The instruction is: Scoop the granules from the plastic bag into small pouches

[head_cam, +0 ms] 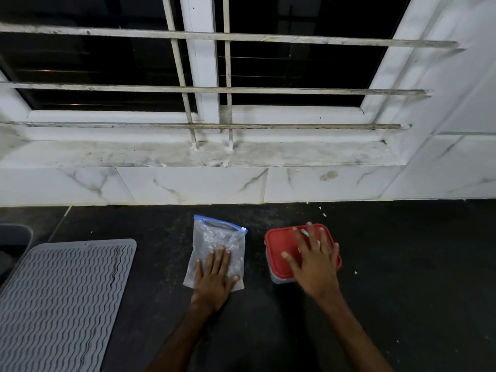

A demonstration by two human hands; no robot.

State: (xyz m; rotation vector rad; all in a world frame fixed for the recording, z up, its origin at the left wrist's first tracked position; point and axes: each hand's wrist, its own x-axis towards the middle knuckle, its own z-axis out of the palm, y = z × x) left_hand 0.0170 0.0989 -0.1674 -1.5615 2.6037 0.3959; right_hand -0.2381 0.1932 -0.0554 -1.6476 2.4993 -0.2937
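A clear plastic zip bag (pixel 218 237) with a blue slider strip lies flat on the black counter, its contents pale and hard to make out. My left hand (pixel 214 275) rests palm down on the bag's near half, fingers spread. To the right stands a square plastic container with a red lid (pixel 279 242). My right hand (pixel 314 261) lies flat over the lid's right side, fingers apart, gripping nothing. A small pale item shows on the lid by my fingertips. No small pouches or scoop are visible.
A grey ribbed silicone mat (pixel 61 299) covers the counter at the left. The dark counter (pixel 402 264) runs to a white marble-tiled wall (pixel 188 183) under a barred window. A few white crumbs lie near the wall and right of the container.
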